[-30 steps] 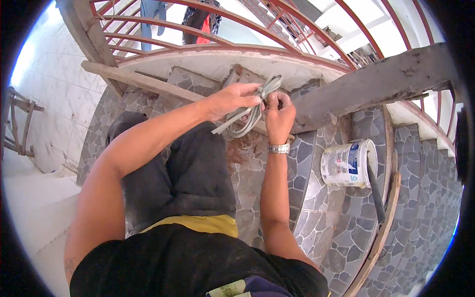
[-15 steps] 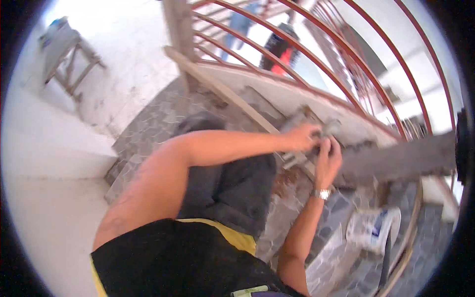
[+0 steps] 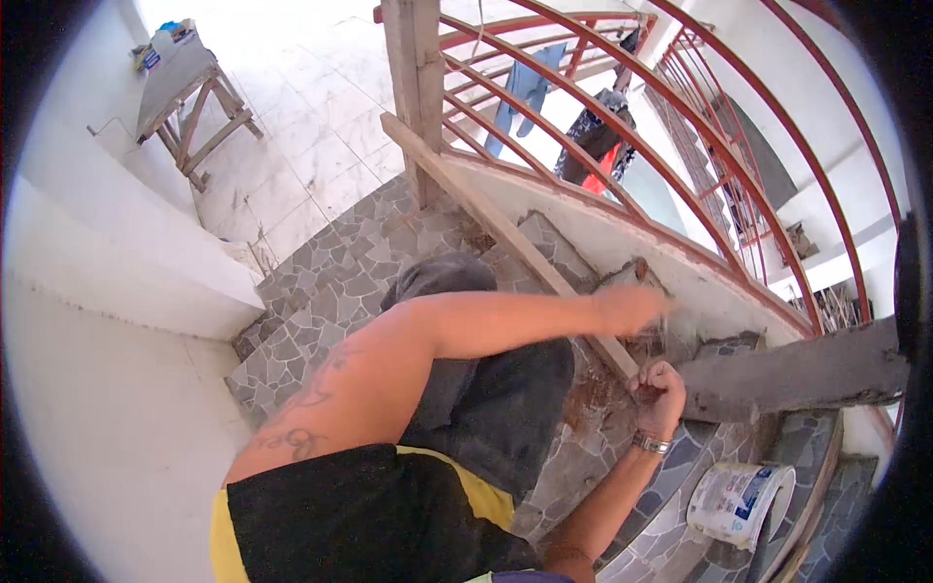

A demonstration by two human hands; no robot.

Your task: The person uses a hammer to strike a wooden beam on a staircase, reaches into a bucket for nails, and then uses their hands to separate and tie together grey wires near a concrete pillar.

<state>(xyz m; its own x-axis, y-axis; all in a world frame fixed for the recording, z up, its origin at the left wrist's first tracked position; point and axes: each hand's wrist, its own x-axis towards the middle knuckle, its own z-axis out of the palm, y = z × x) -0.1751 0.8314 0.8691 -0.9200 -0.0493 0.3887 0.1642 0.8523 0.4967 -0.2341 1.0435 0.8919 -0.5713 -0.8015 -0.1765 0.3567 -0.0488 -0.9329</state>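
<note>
My left hand (image 3: 630, 311), smeared by motion, reaches across beside the low wall under the railing. Whether its fingers hold anything does not show; a blurred greyish patch lies beside it. Lower and nearer, my right hand (image 3: 663, 396) has its fingers curled closed, with a metal watch (image 3: 651, 443) on the wrist. What those fingers hold, if anything, is hidden. The right hand is close to the lower end of a long wooden strip (image 3: 505, 228), which slants down from a wooden post (image 3: 416, 92). A broad cement-smeared board (image 3: 792, 374) extends rightward from near that hand.
A red metal railing (image 3: 719, 146) rises above the low wall (image 3: 544, 199). Steps faced with grey irregular stone (image 3: 321, 282) run below me. A white bucket (image 3: 741, 500) stands at lower right. A wooden trestle table (image 3: 180, 83) is at far left; cloths (image 3: 530, 87) hang beyond the railing.
My hands, formerly close together by the low wall, have come apart. The right hand has dropped nearer to me and the left now moves near the wall. The view has shifted.
</note>
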